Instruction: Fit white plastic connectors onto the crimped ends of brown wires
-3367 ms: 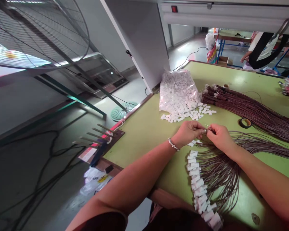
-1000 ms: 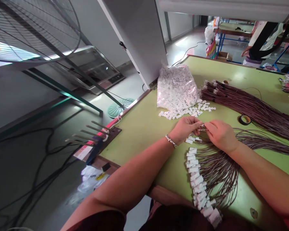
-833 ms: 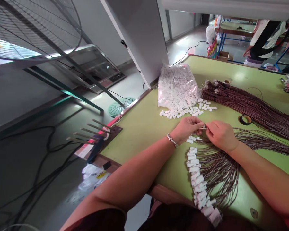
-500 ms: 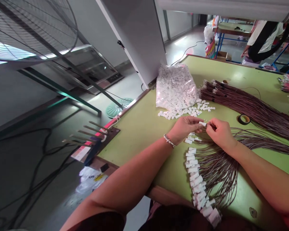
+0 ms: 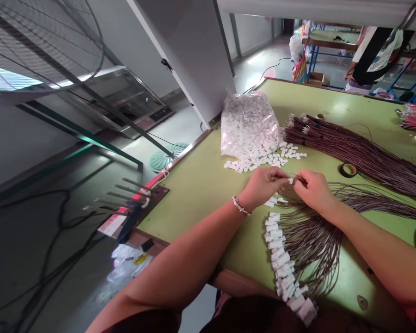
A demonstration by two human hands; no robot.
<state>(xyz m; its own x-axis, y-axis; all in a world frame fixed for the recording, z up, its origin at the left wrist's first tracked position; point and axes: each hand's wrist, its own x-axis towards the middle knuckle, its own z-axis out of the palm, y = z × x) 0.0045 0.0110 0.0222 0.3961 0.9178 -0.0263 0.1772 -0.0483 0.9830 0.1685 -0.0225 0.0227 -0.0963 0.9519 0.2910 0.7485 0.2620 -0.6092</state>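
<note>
My left hand [image 5: 268,183] pinches a small white plastic connector [image 5: 290,181] between thumb and fingertips. Close against it, my right hand [image 5: 310,186] is closed on thin brown wires [image 5: 300,179] whose ends point at the connector; whether one sits inside it I cannot tell. Below my hands fans out a bunch of brown wires [image 5: 312,240], tipped with a row of white connectors [image 5: 280,254]. Beyond my left hand lie loose white connectors [image 5: 256,162], spilling from a clear plastic bag [image 5: 247,122].
A thick bundle of brown wires [image 5: 353,148] lies at the right, beside a black tape roll [image 5: 348,170]. A rack with metal prongs [image 5: 138,203] is fixed at the table's left edge. A fan cage [image 5: 45,41] stands at upper left. Another person [image 5: 367,55] is in the background.
The view has shifted slightly. Less of the connector shows now between my left fingers, and both hands remain close together over the wires.
</note>
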